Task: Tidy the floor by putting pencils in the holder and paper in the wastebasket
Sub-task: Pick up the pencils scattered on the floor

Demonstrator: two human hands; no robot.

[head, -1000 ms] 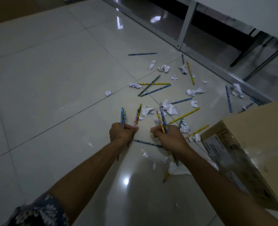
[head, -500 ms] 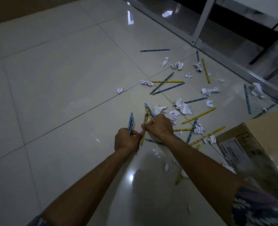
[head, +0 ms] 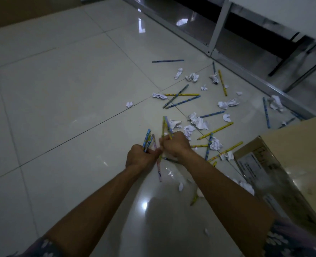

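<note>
The gathering step looks to be in hand. The left hand [head: 141,156] is closed round a small bundle of pencils [head: 147,139], with a pinkish pencil [head: 158,168] trailing below the fist. The right hand [head: 174,145], touching it, pinches two or three more pencils [head: 166,127] that stick up past its knuckles. I judge these are being merged into one bunch. The next move calls for freeing the right hand to reach the loose pencils beyond it, such as the yellow pencil [head: 216,130], while sparing the crumpled paper [head: 200,122] mixed among them. Neither holder nor wastebasket is in view, so most of the task seems undone. The floor [head: 60,89] under both hands is glossy pale tile, on which round pencils would likely roll. A cardboard box [head: 283,173] sits just right of the right forearm. A metal desk frame [head: 216,28] runs well beyond the hands, and the room is dim.
</note>
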